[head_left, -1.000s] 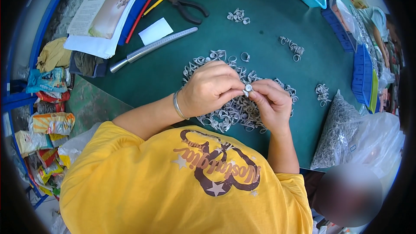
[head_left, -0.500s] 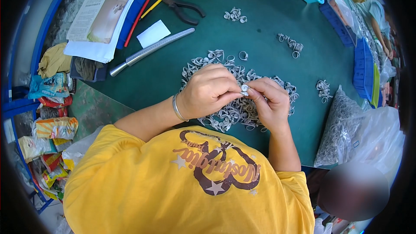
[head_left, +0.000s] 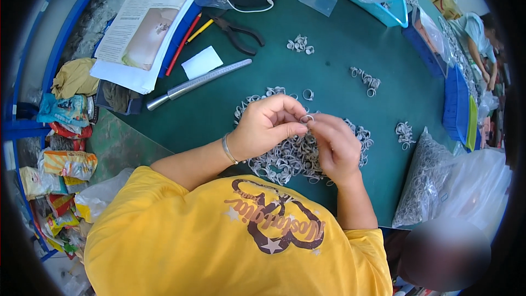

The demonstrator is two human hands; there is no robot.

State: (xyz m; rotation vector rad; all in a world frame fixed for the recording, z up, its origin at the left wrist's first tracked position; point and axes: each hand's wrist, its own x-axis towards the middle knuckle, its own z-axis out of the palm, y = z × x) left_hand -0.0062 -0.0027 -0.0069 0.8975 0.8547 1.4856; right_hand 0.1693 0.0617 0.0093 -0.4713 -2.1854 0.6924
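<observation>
I have one small ring [head_left: 310, 117] at the fingertips of both hands, held up over the far part of the pile [head_left: 279, 165]. My left hand [head_left: 263, 126] is closed, thumb and forefinger meeting at the ring's left side. My right hand [head_left: 337, 145] grips it from the other side, fingers bent; I cannot make out where its thumb presses.

The fingertip hold is what I worry about most: so little metal is pinched that a slight twist or uneven squeeze could pop the ring free. It would probably land in the pile below, among lookalikes, and be hard to pick out again.

Just beyond the pile lies a loose ring [head_left: 308, 99], near enough that a careless knuckle could push it in. Farther beyond the pile sits a small clump [head_left: 299, 44]; a second clump [head_left: 366, 81] lies beyond and to its right, and a third clump [head_left: 405, 134] right of it. A sweeping right forearm could scatter that last one.

Right of the pile and a little nearer me leans a clear bag [head_left: 419, 186] full of rings; a bump might tip it. Beyond and left of the pile are the rod [head_left: 200, 84], which could roll if knocked, and the pliers [head_left: 236, 35].
</observation>
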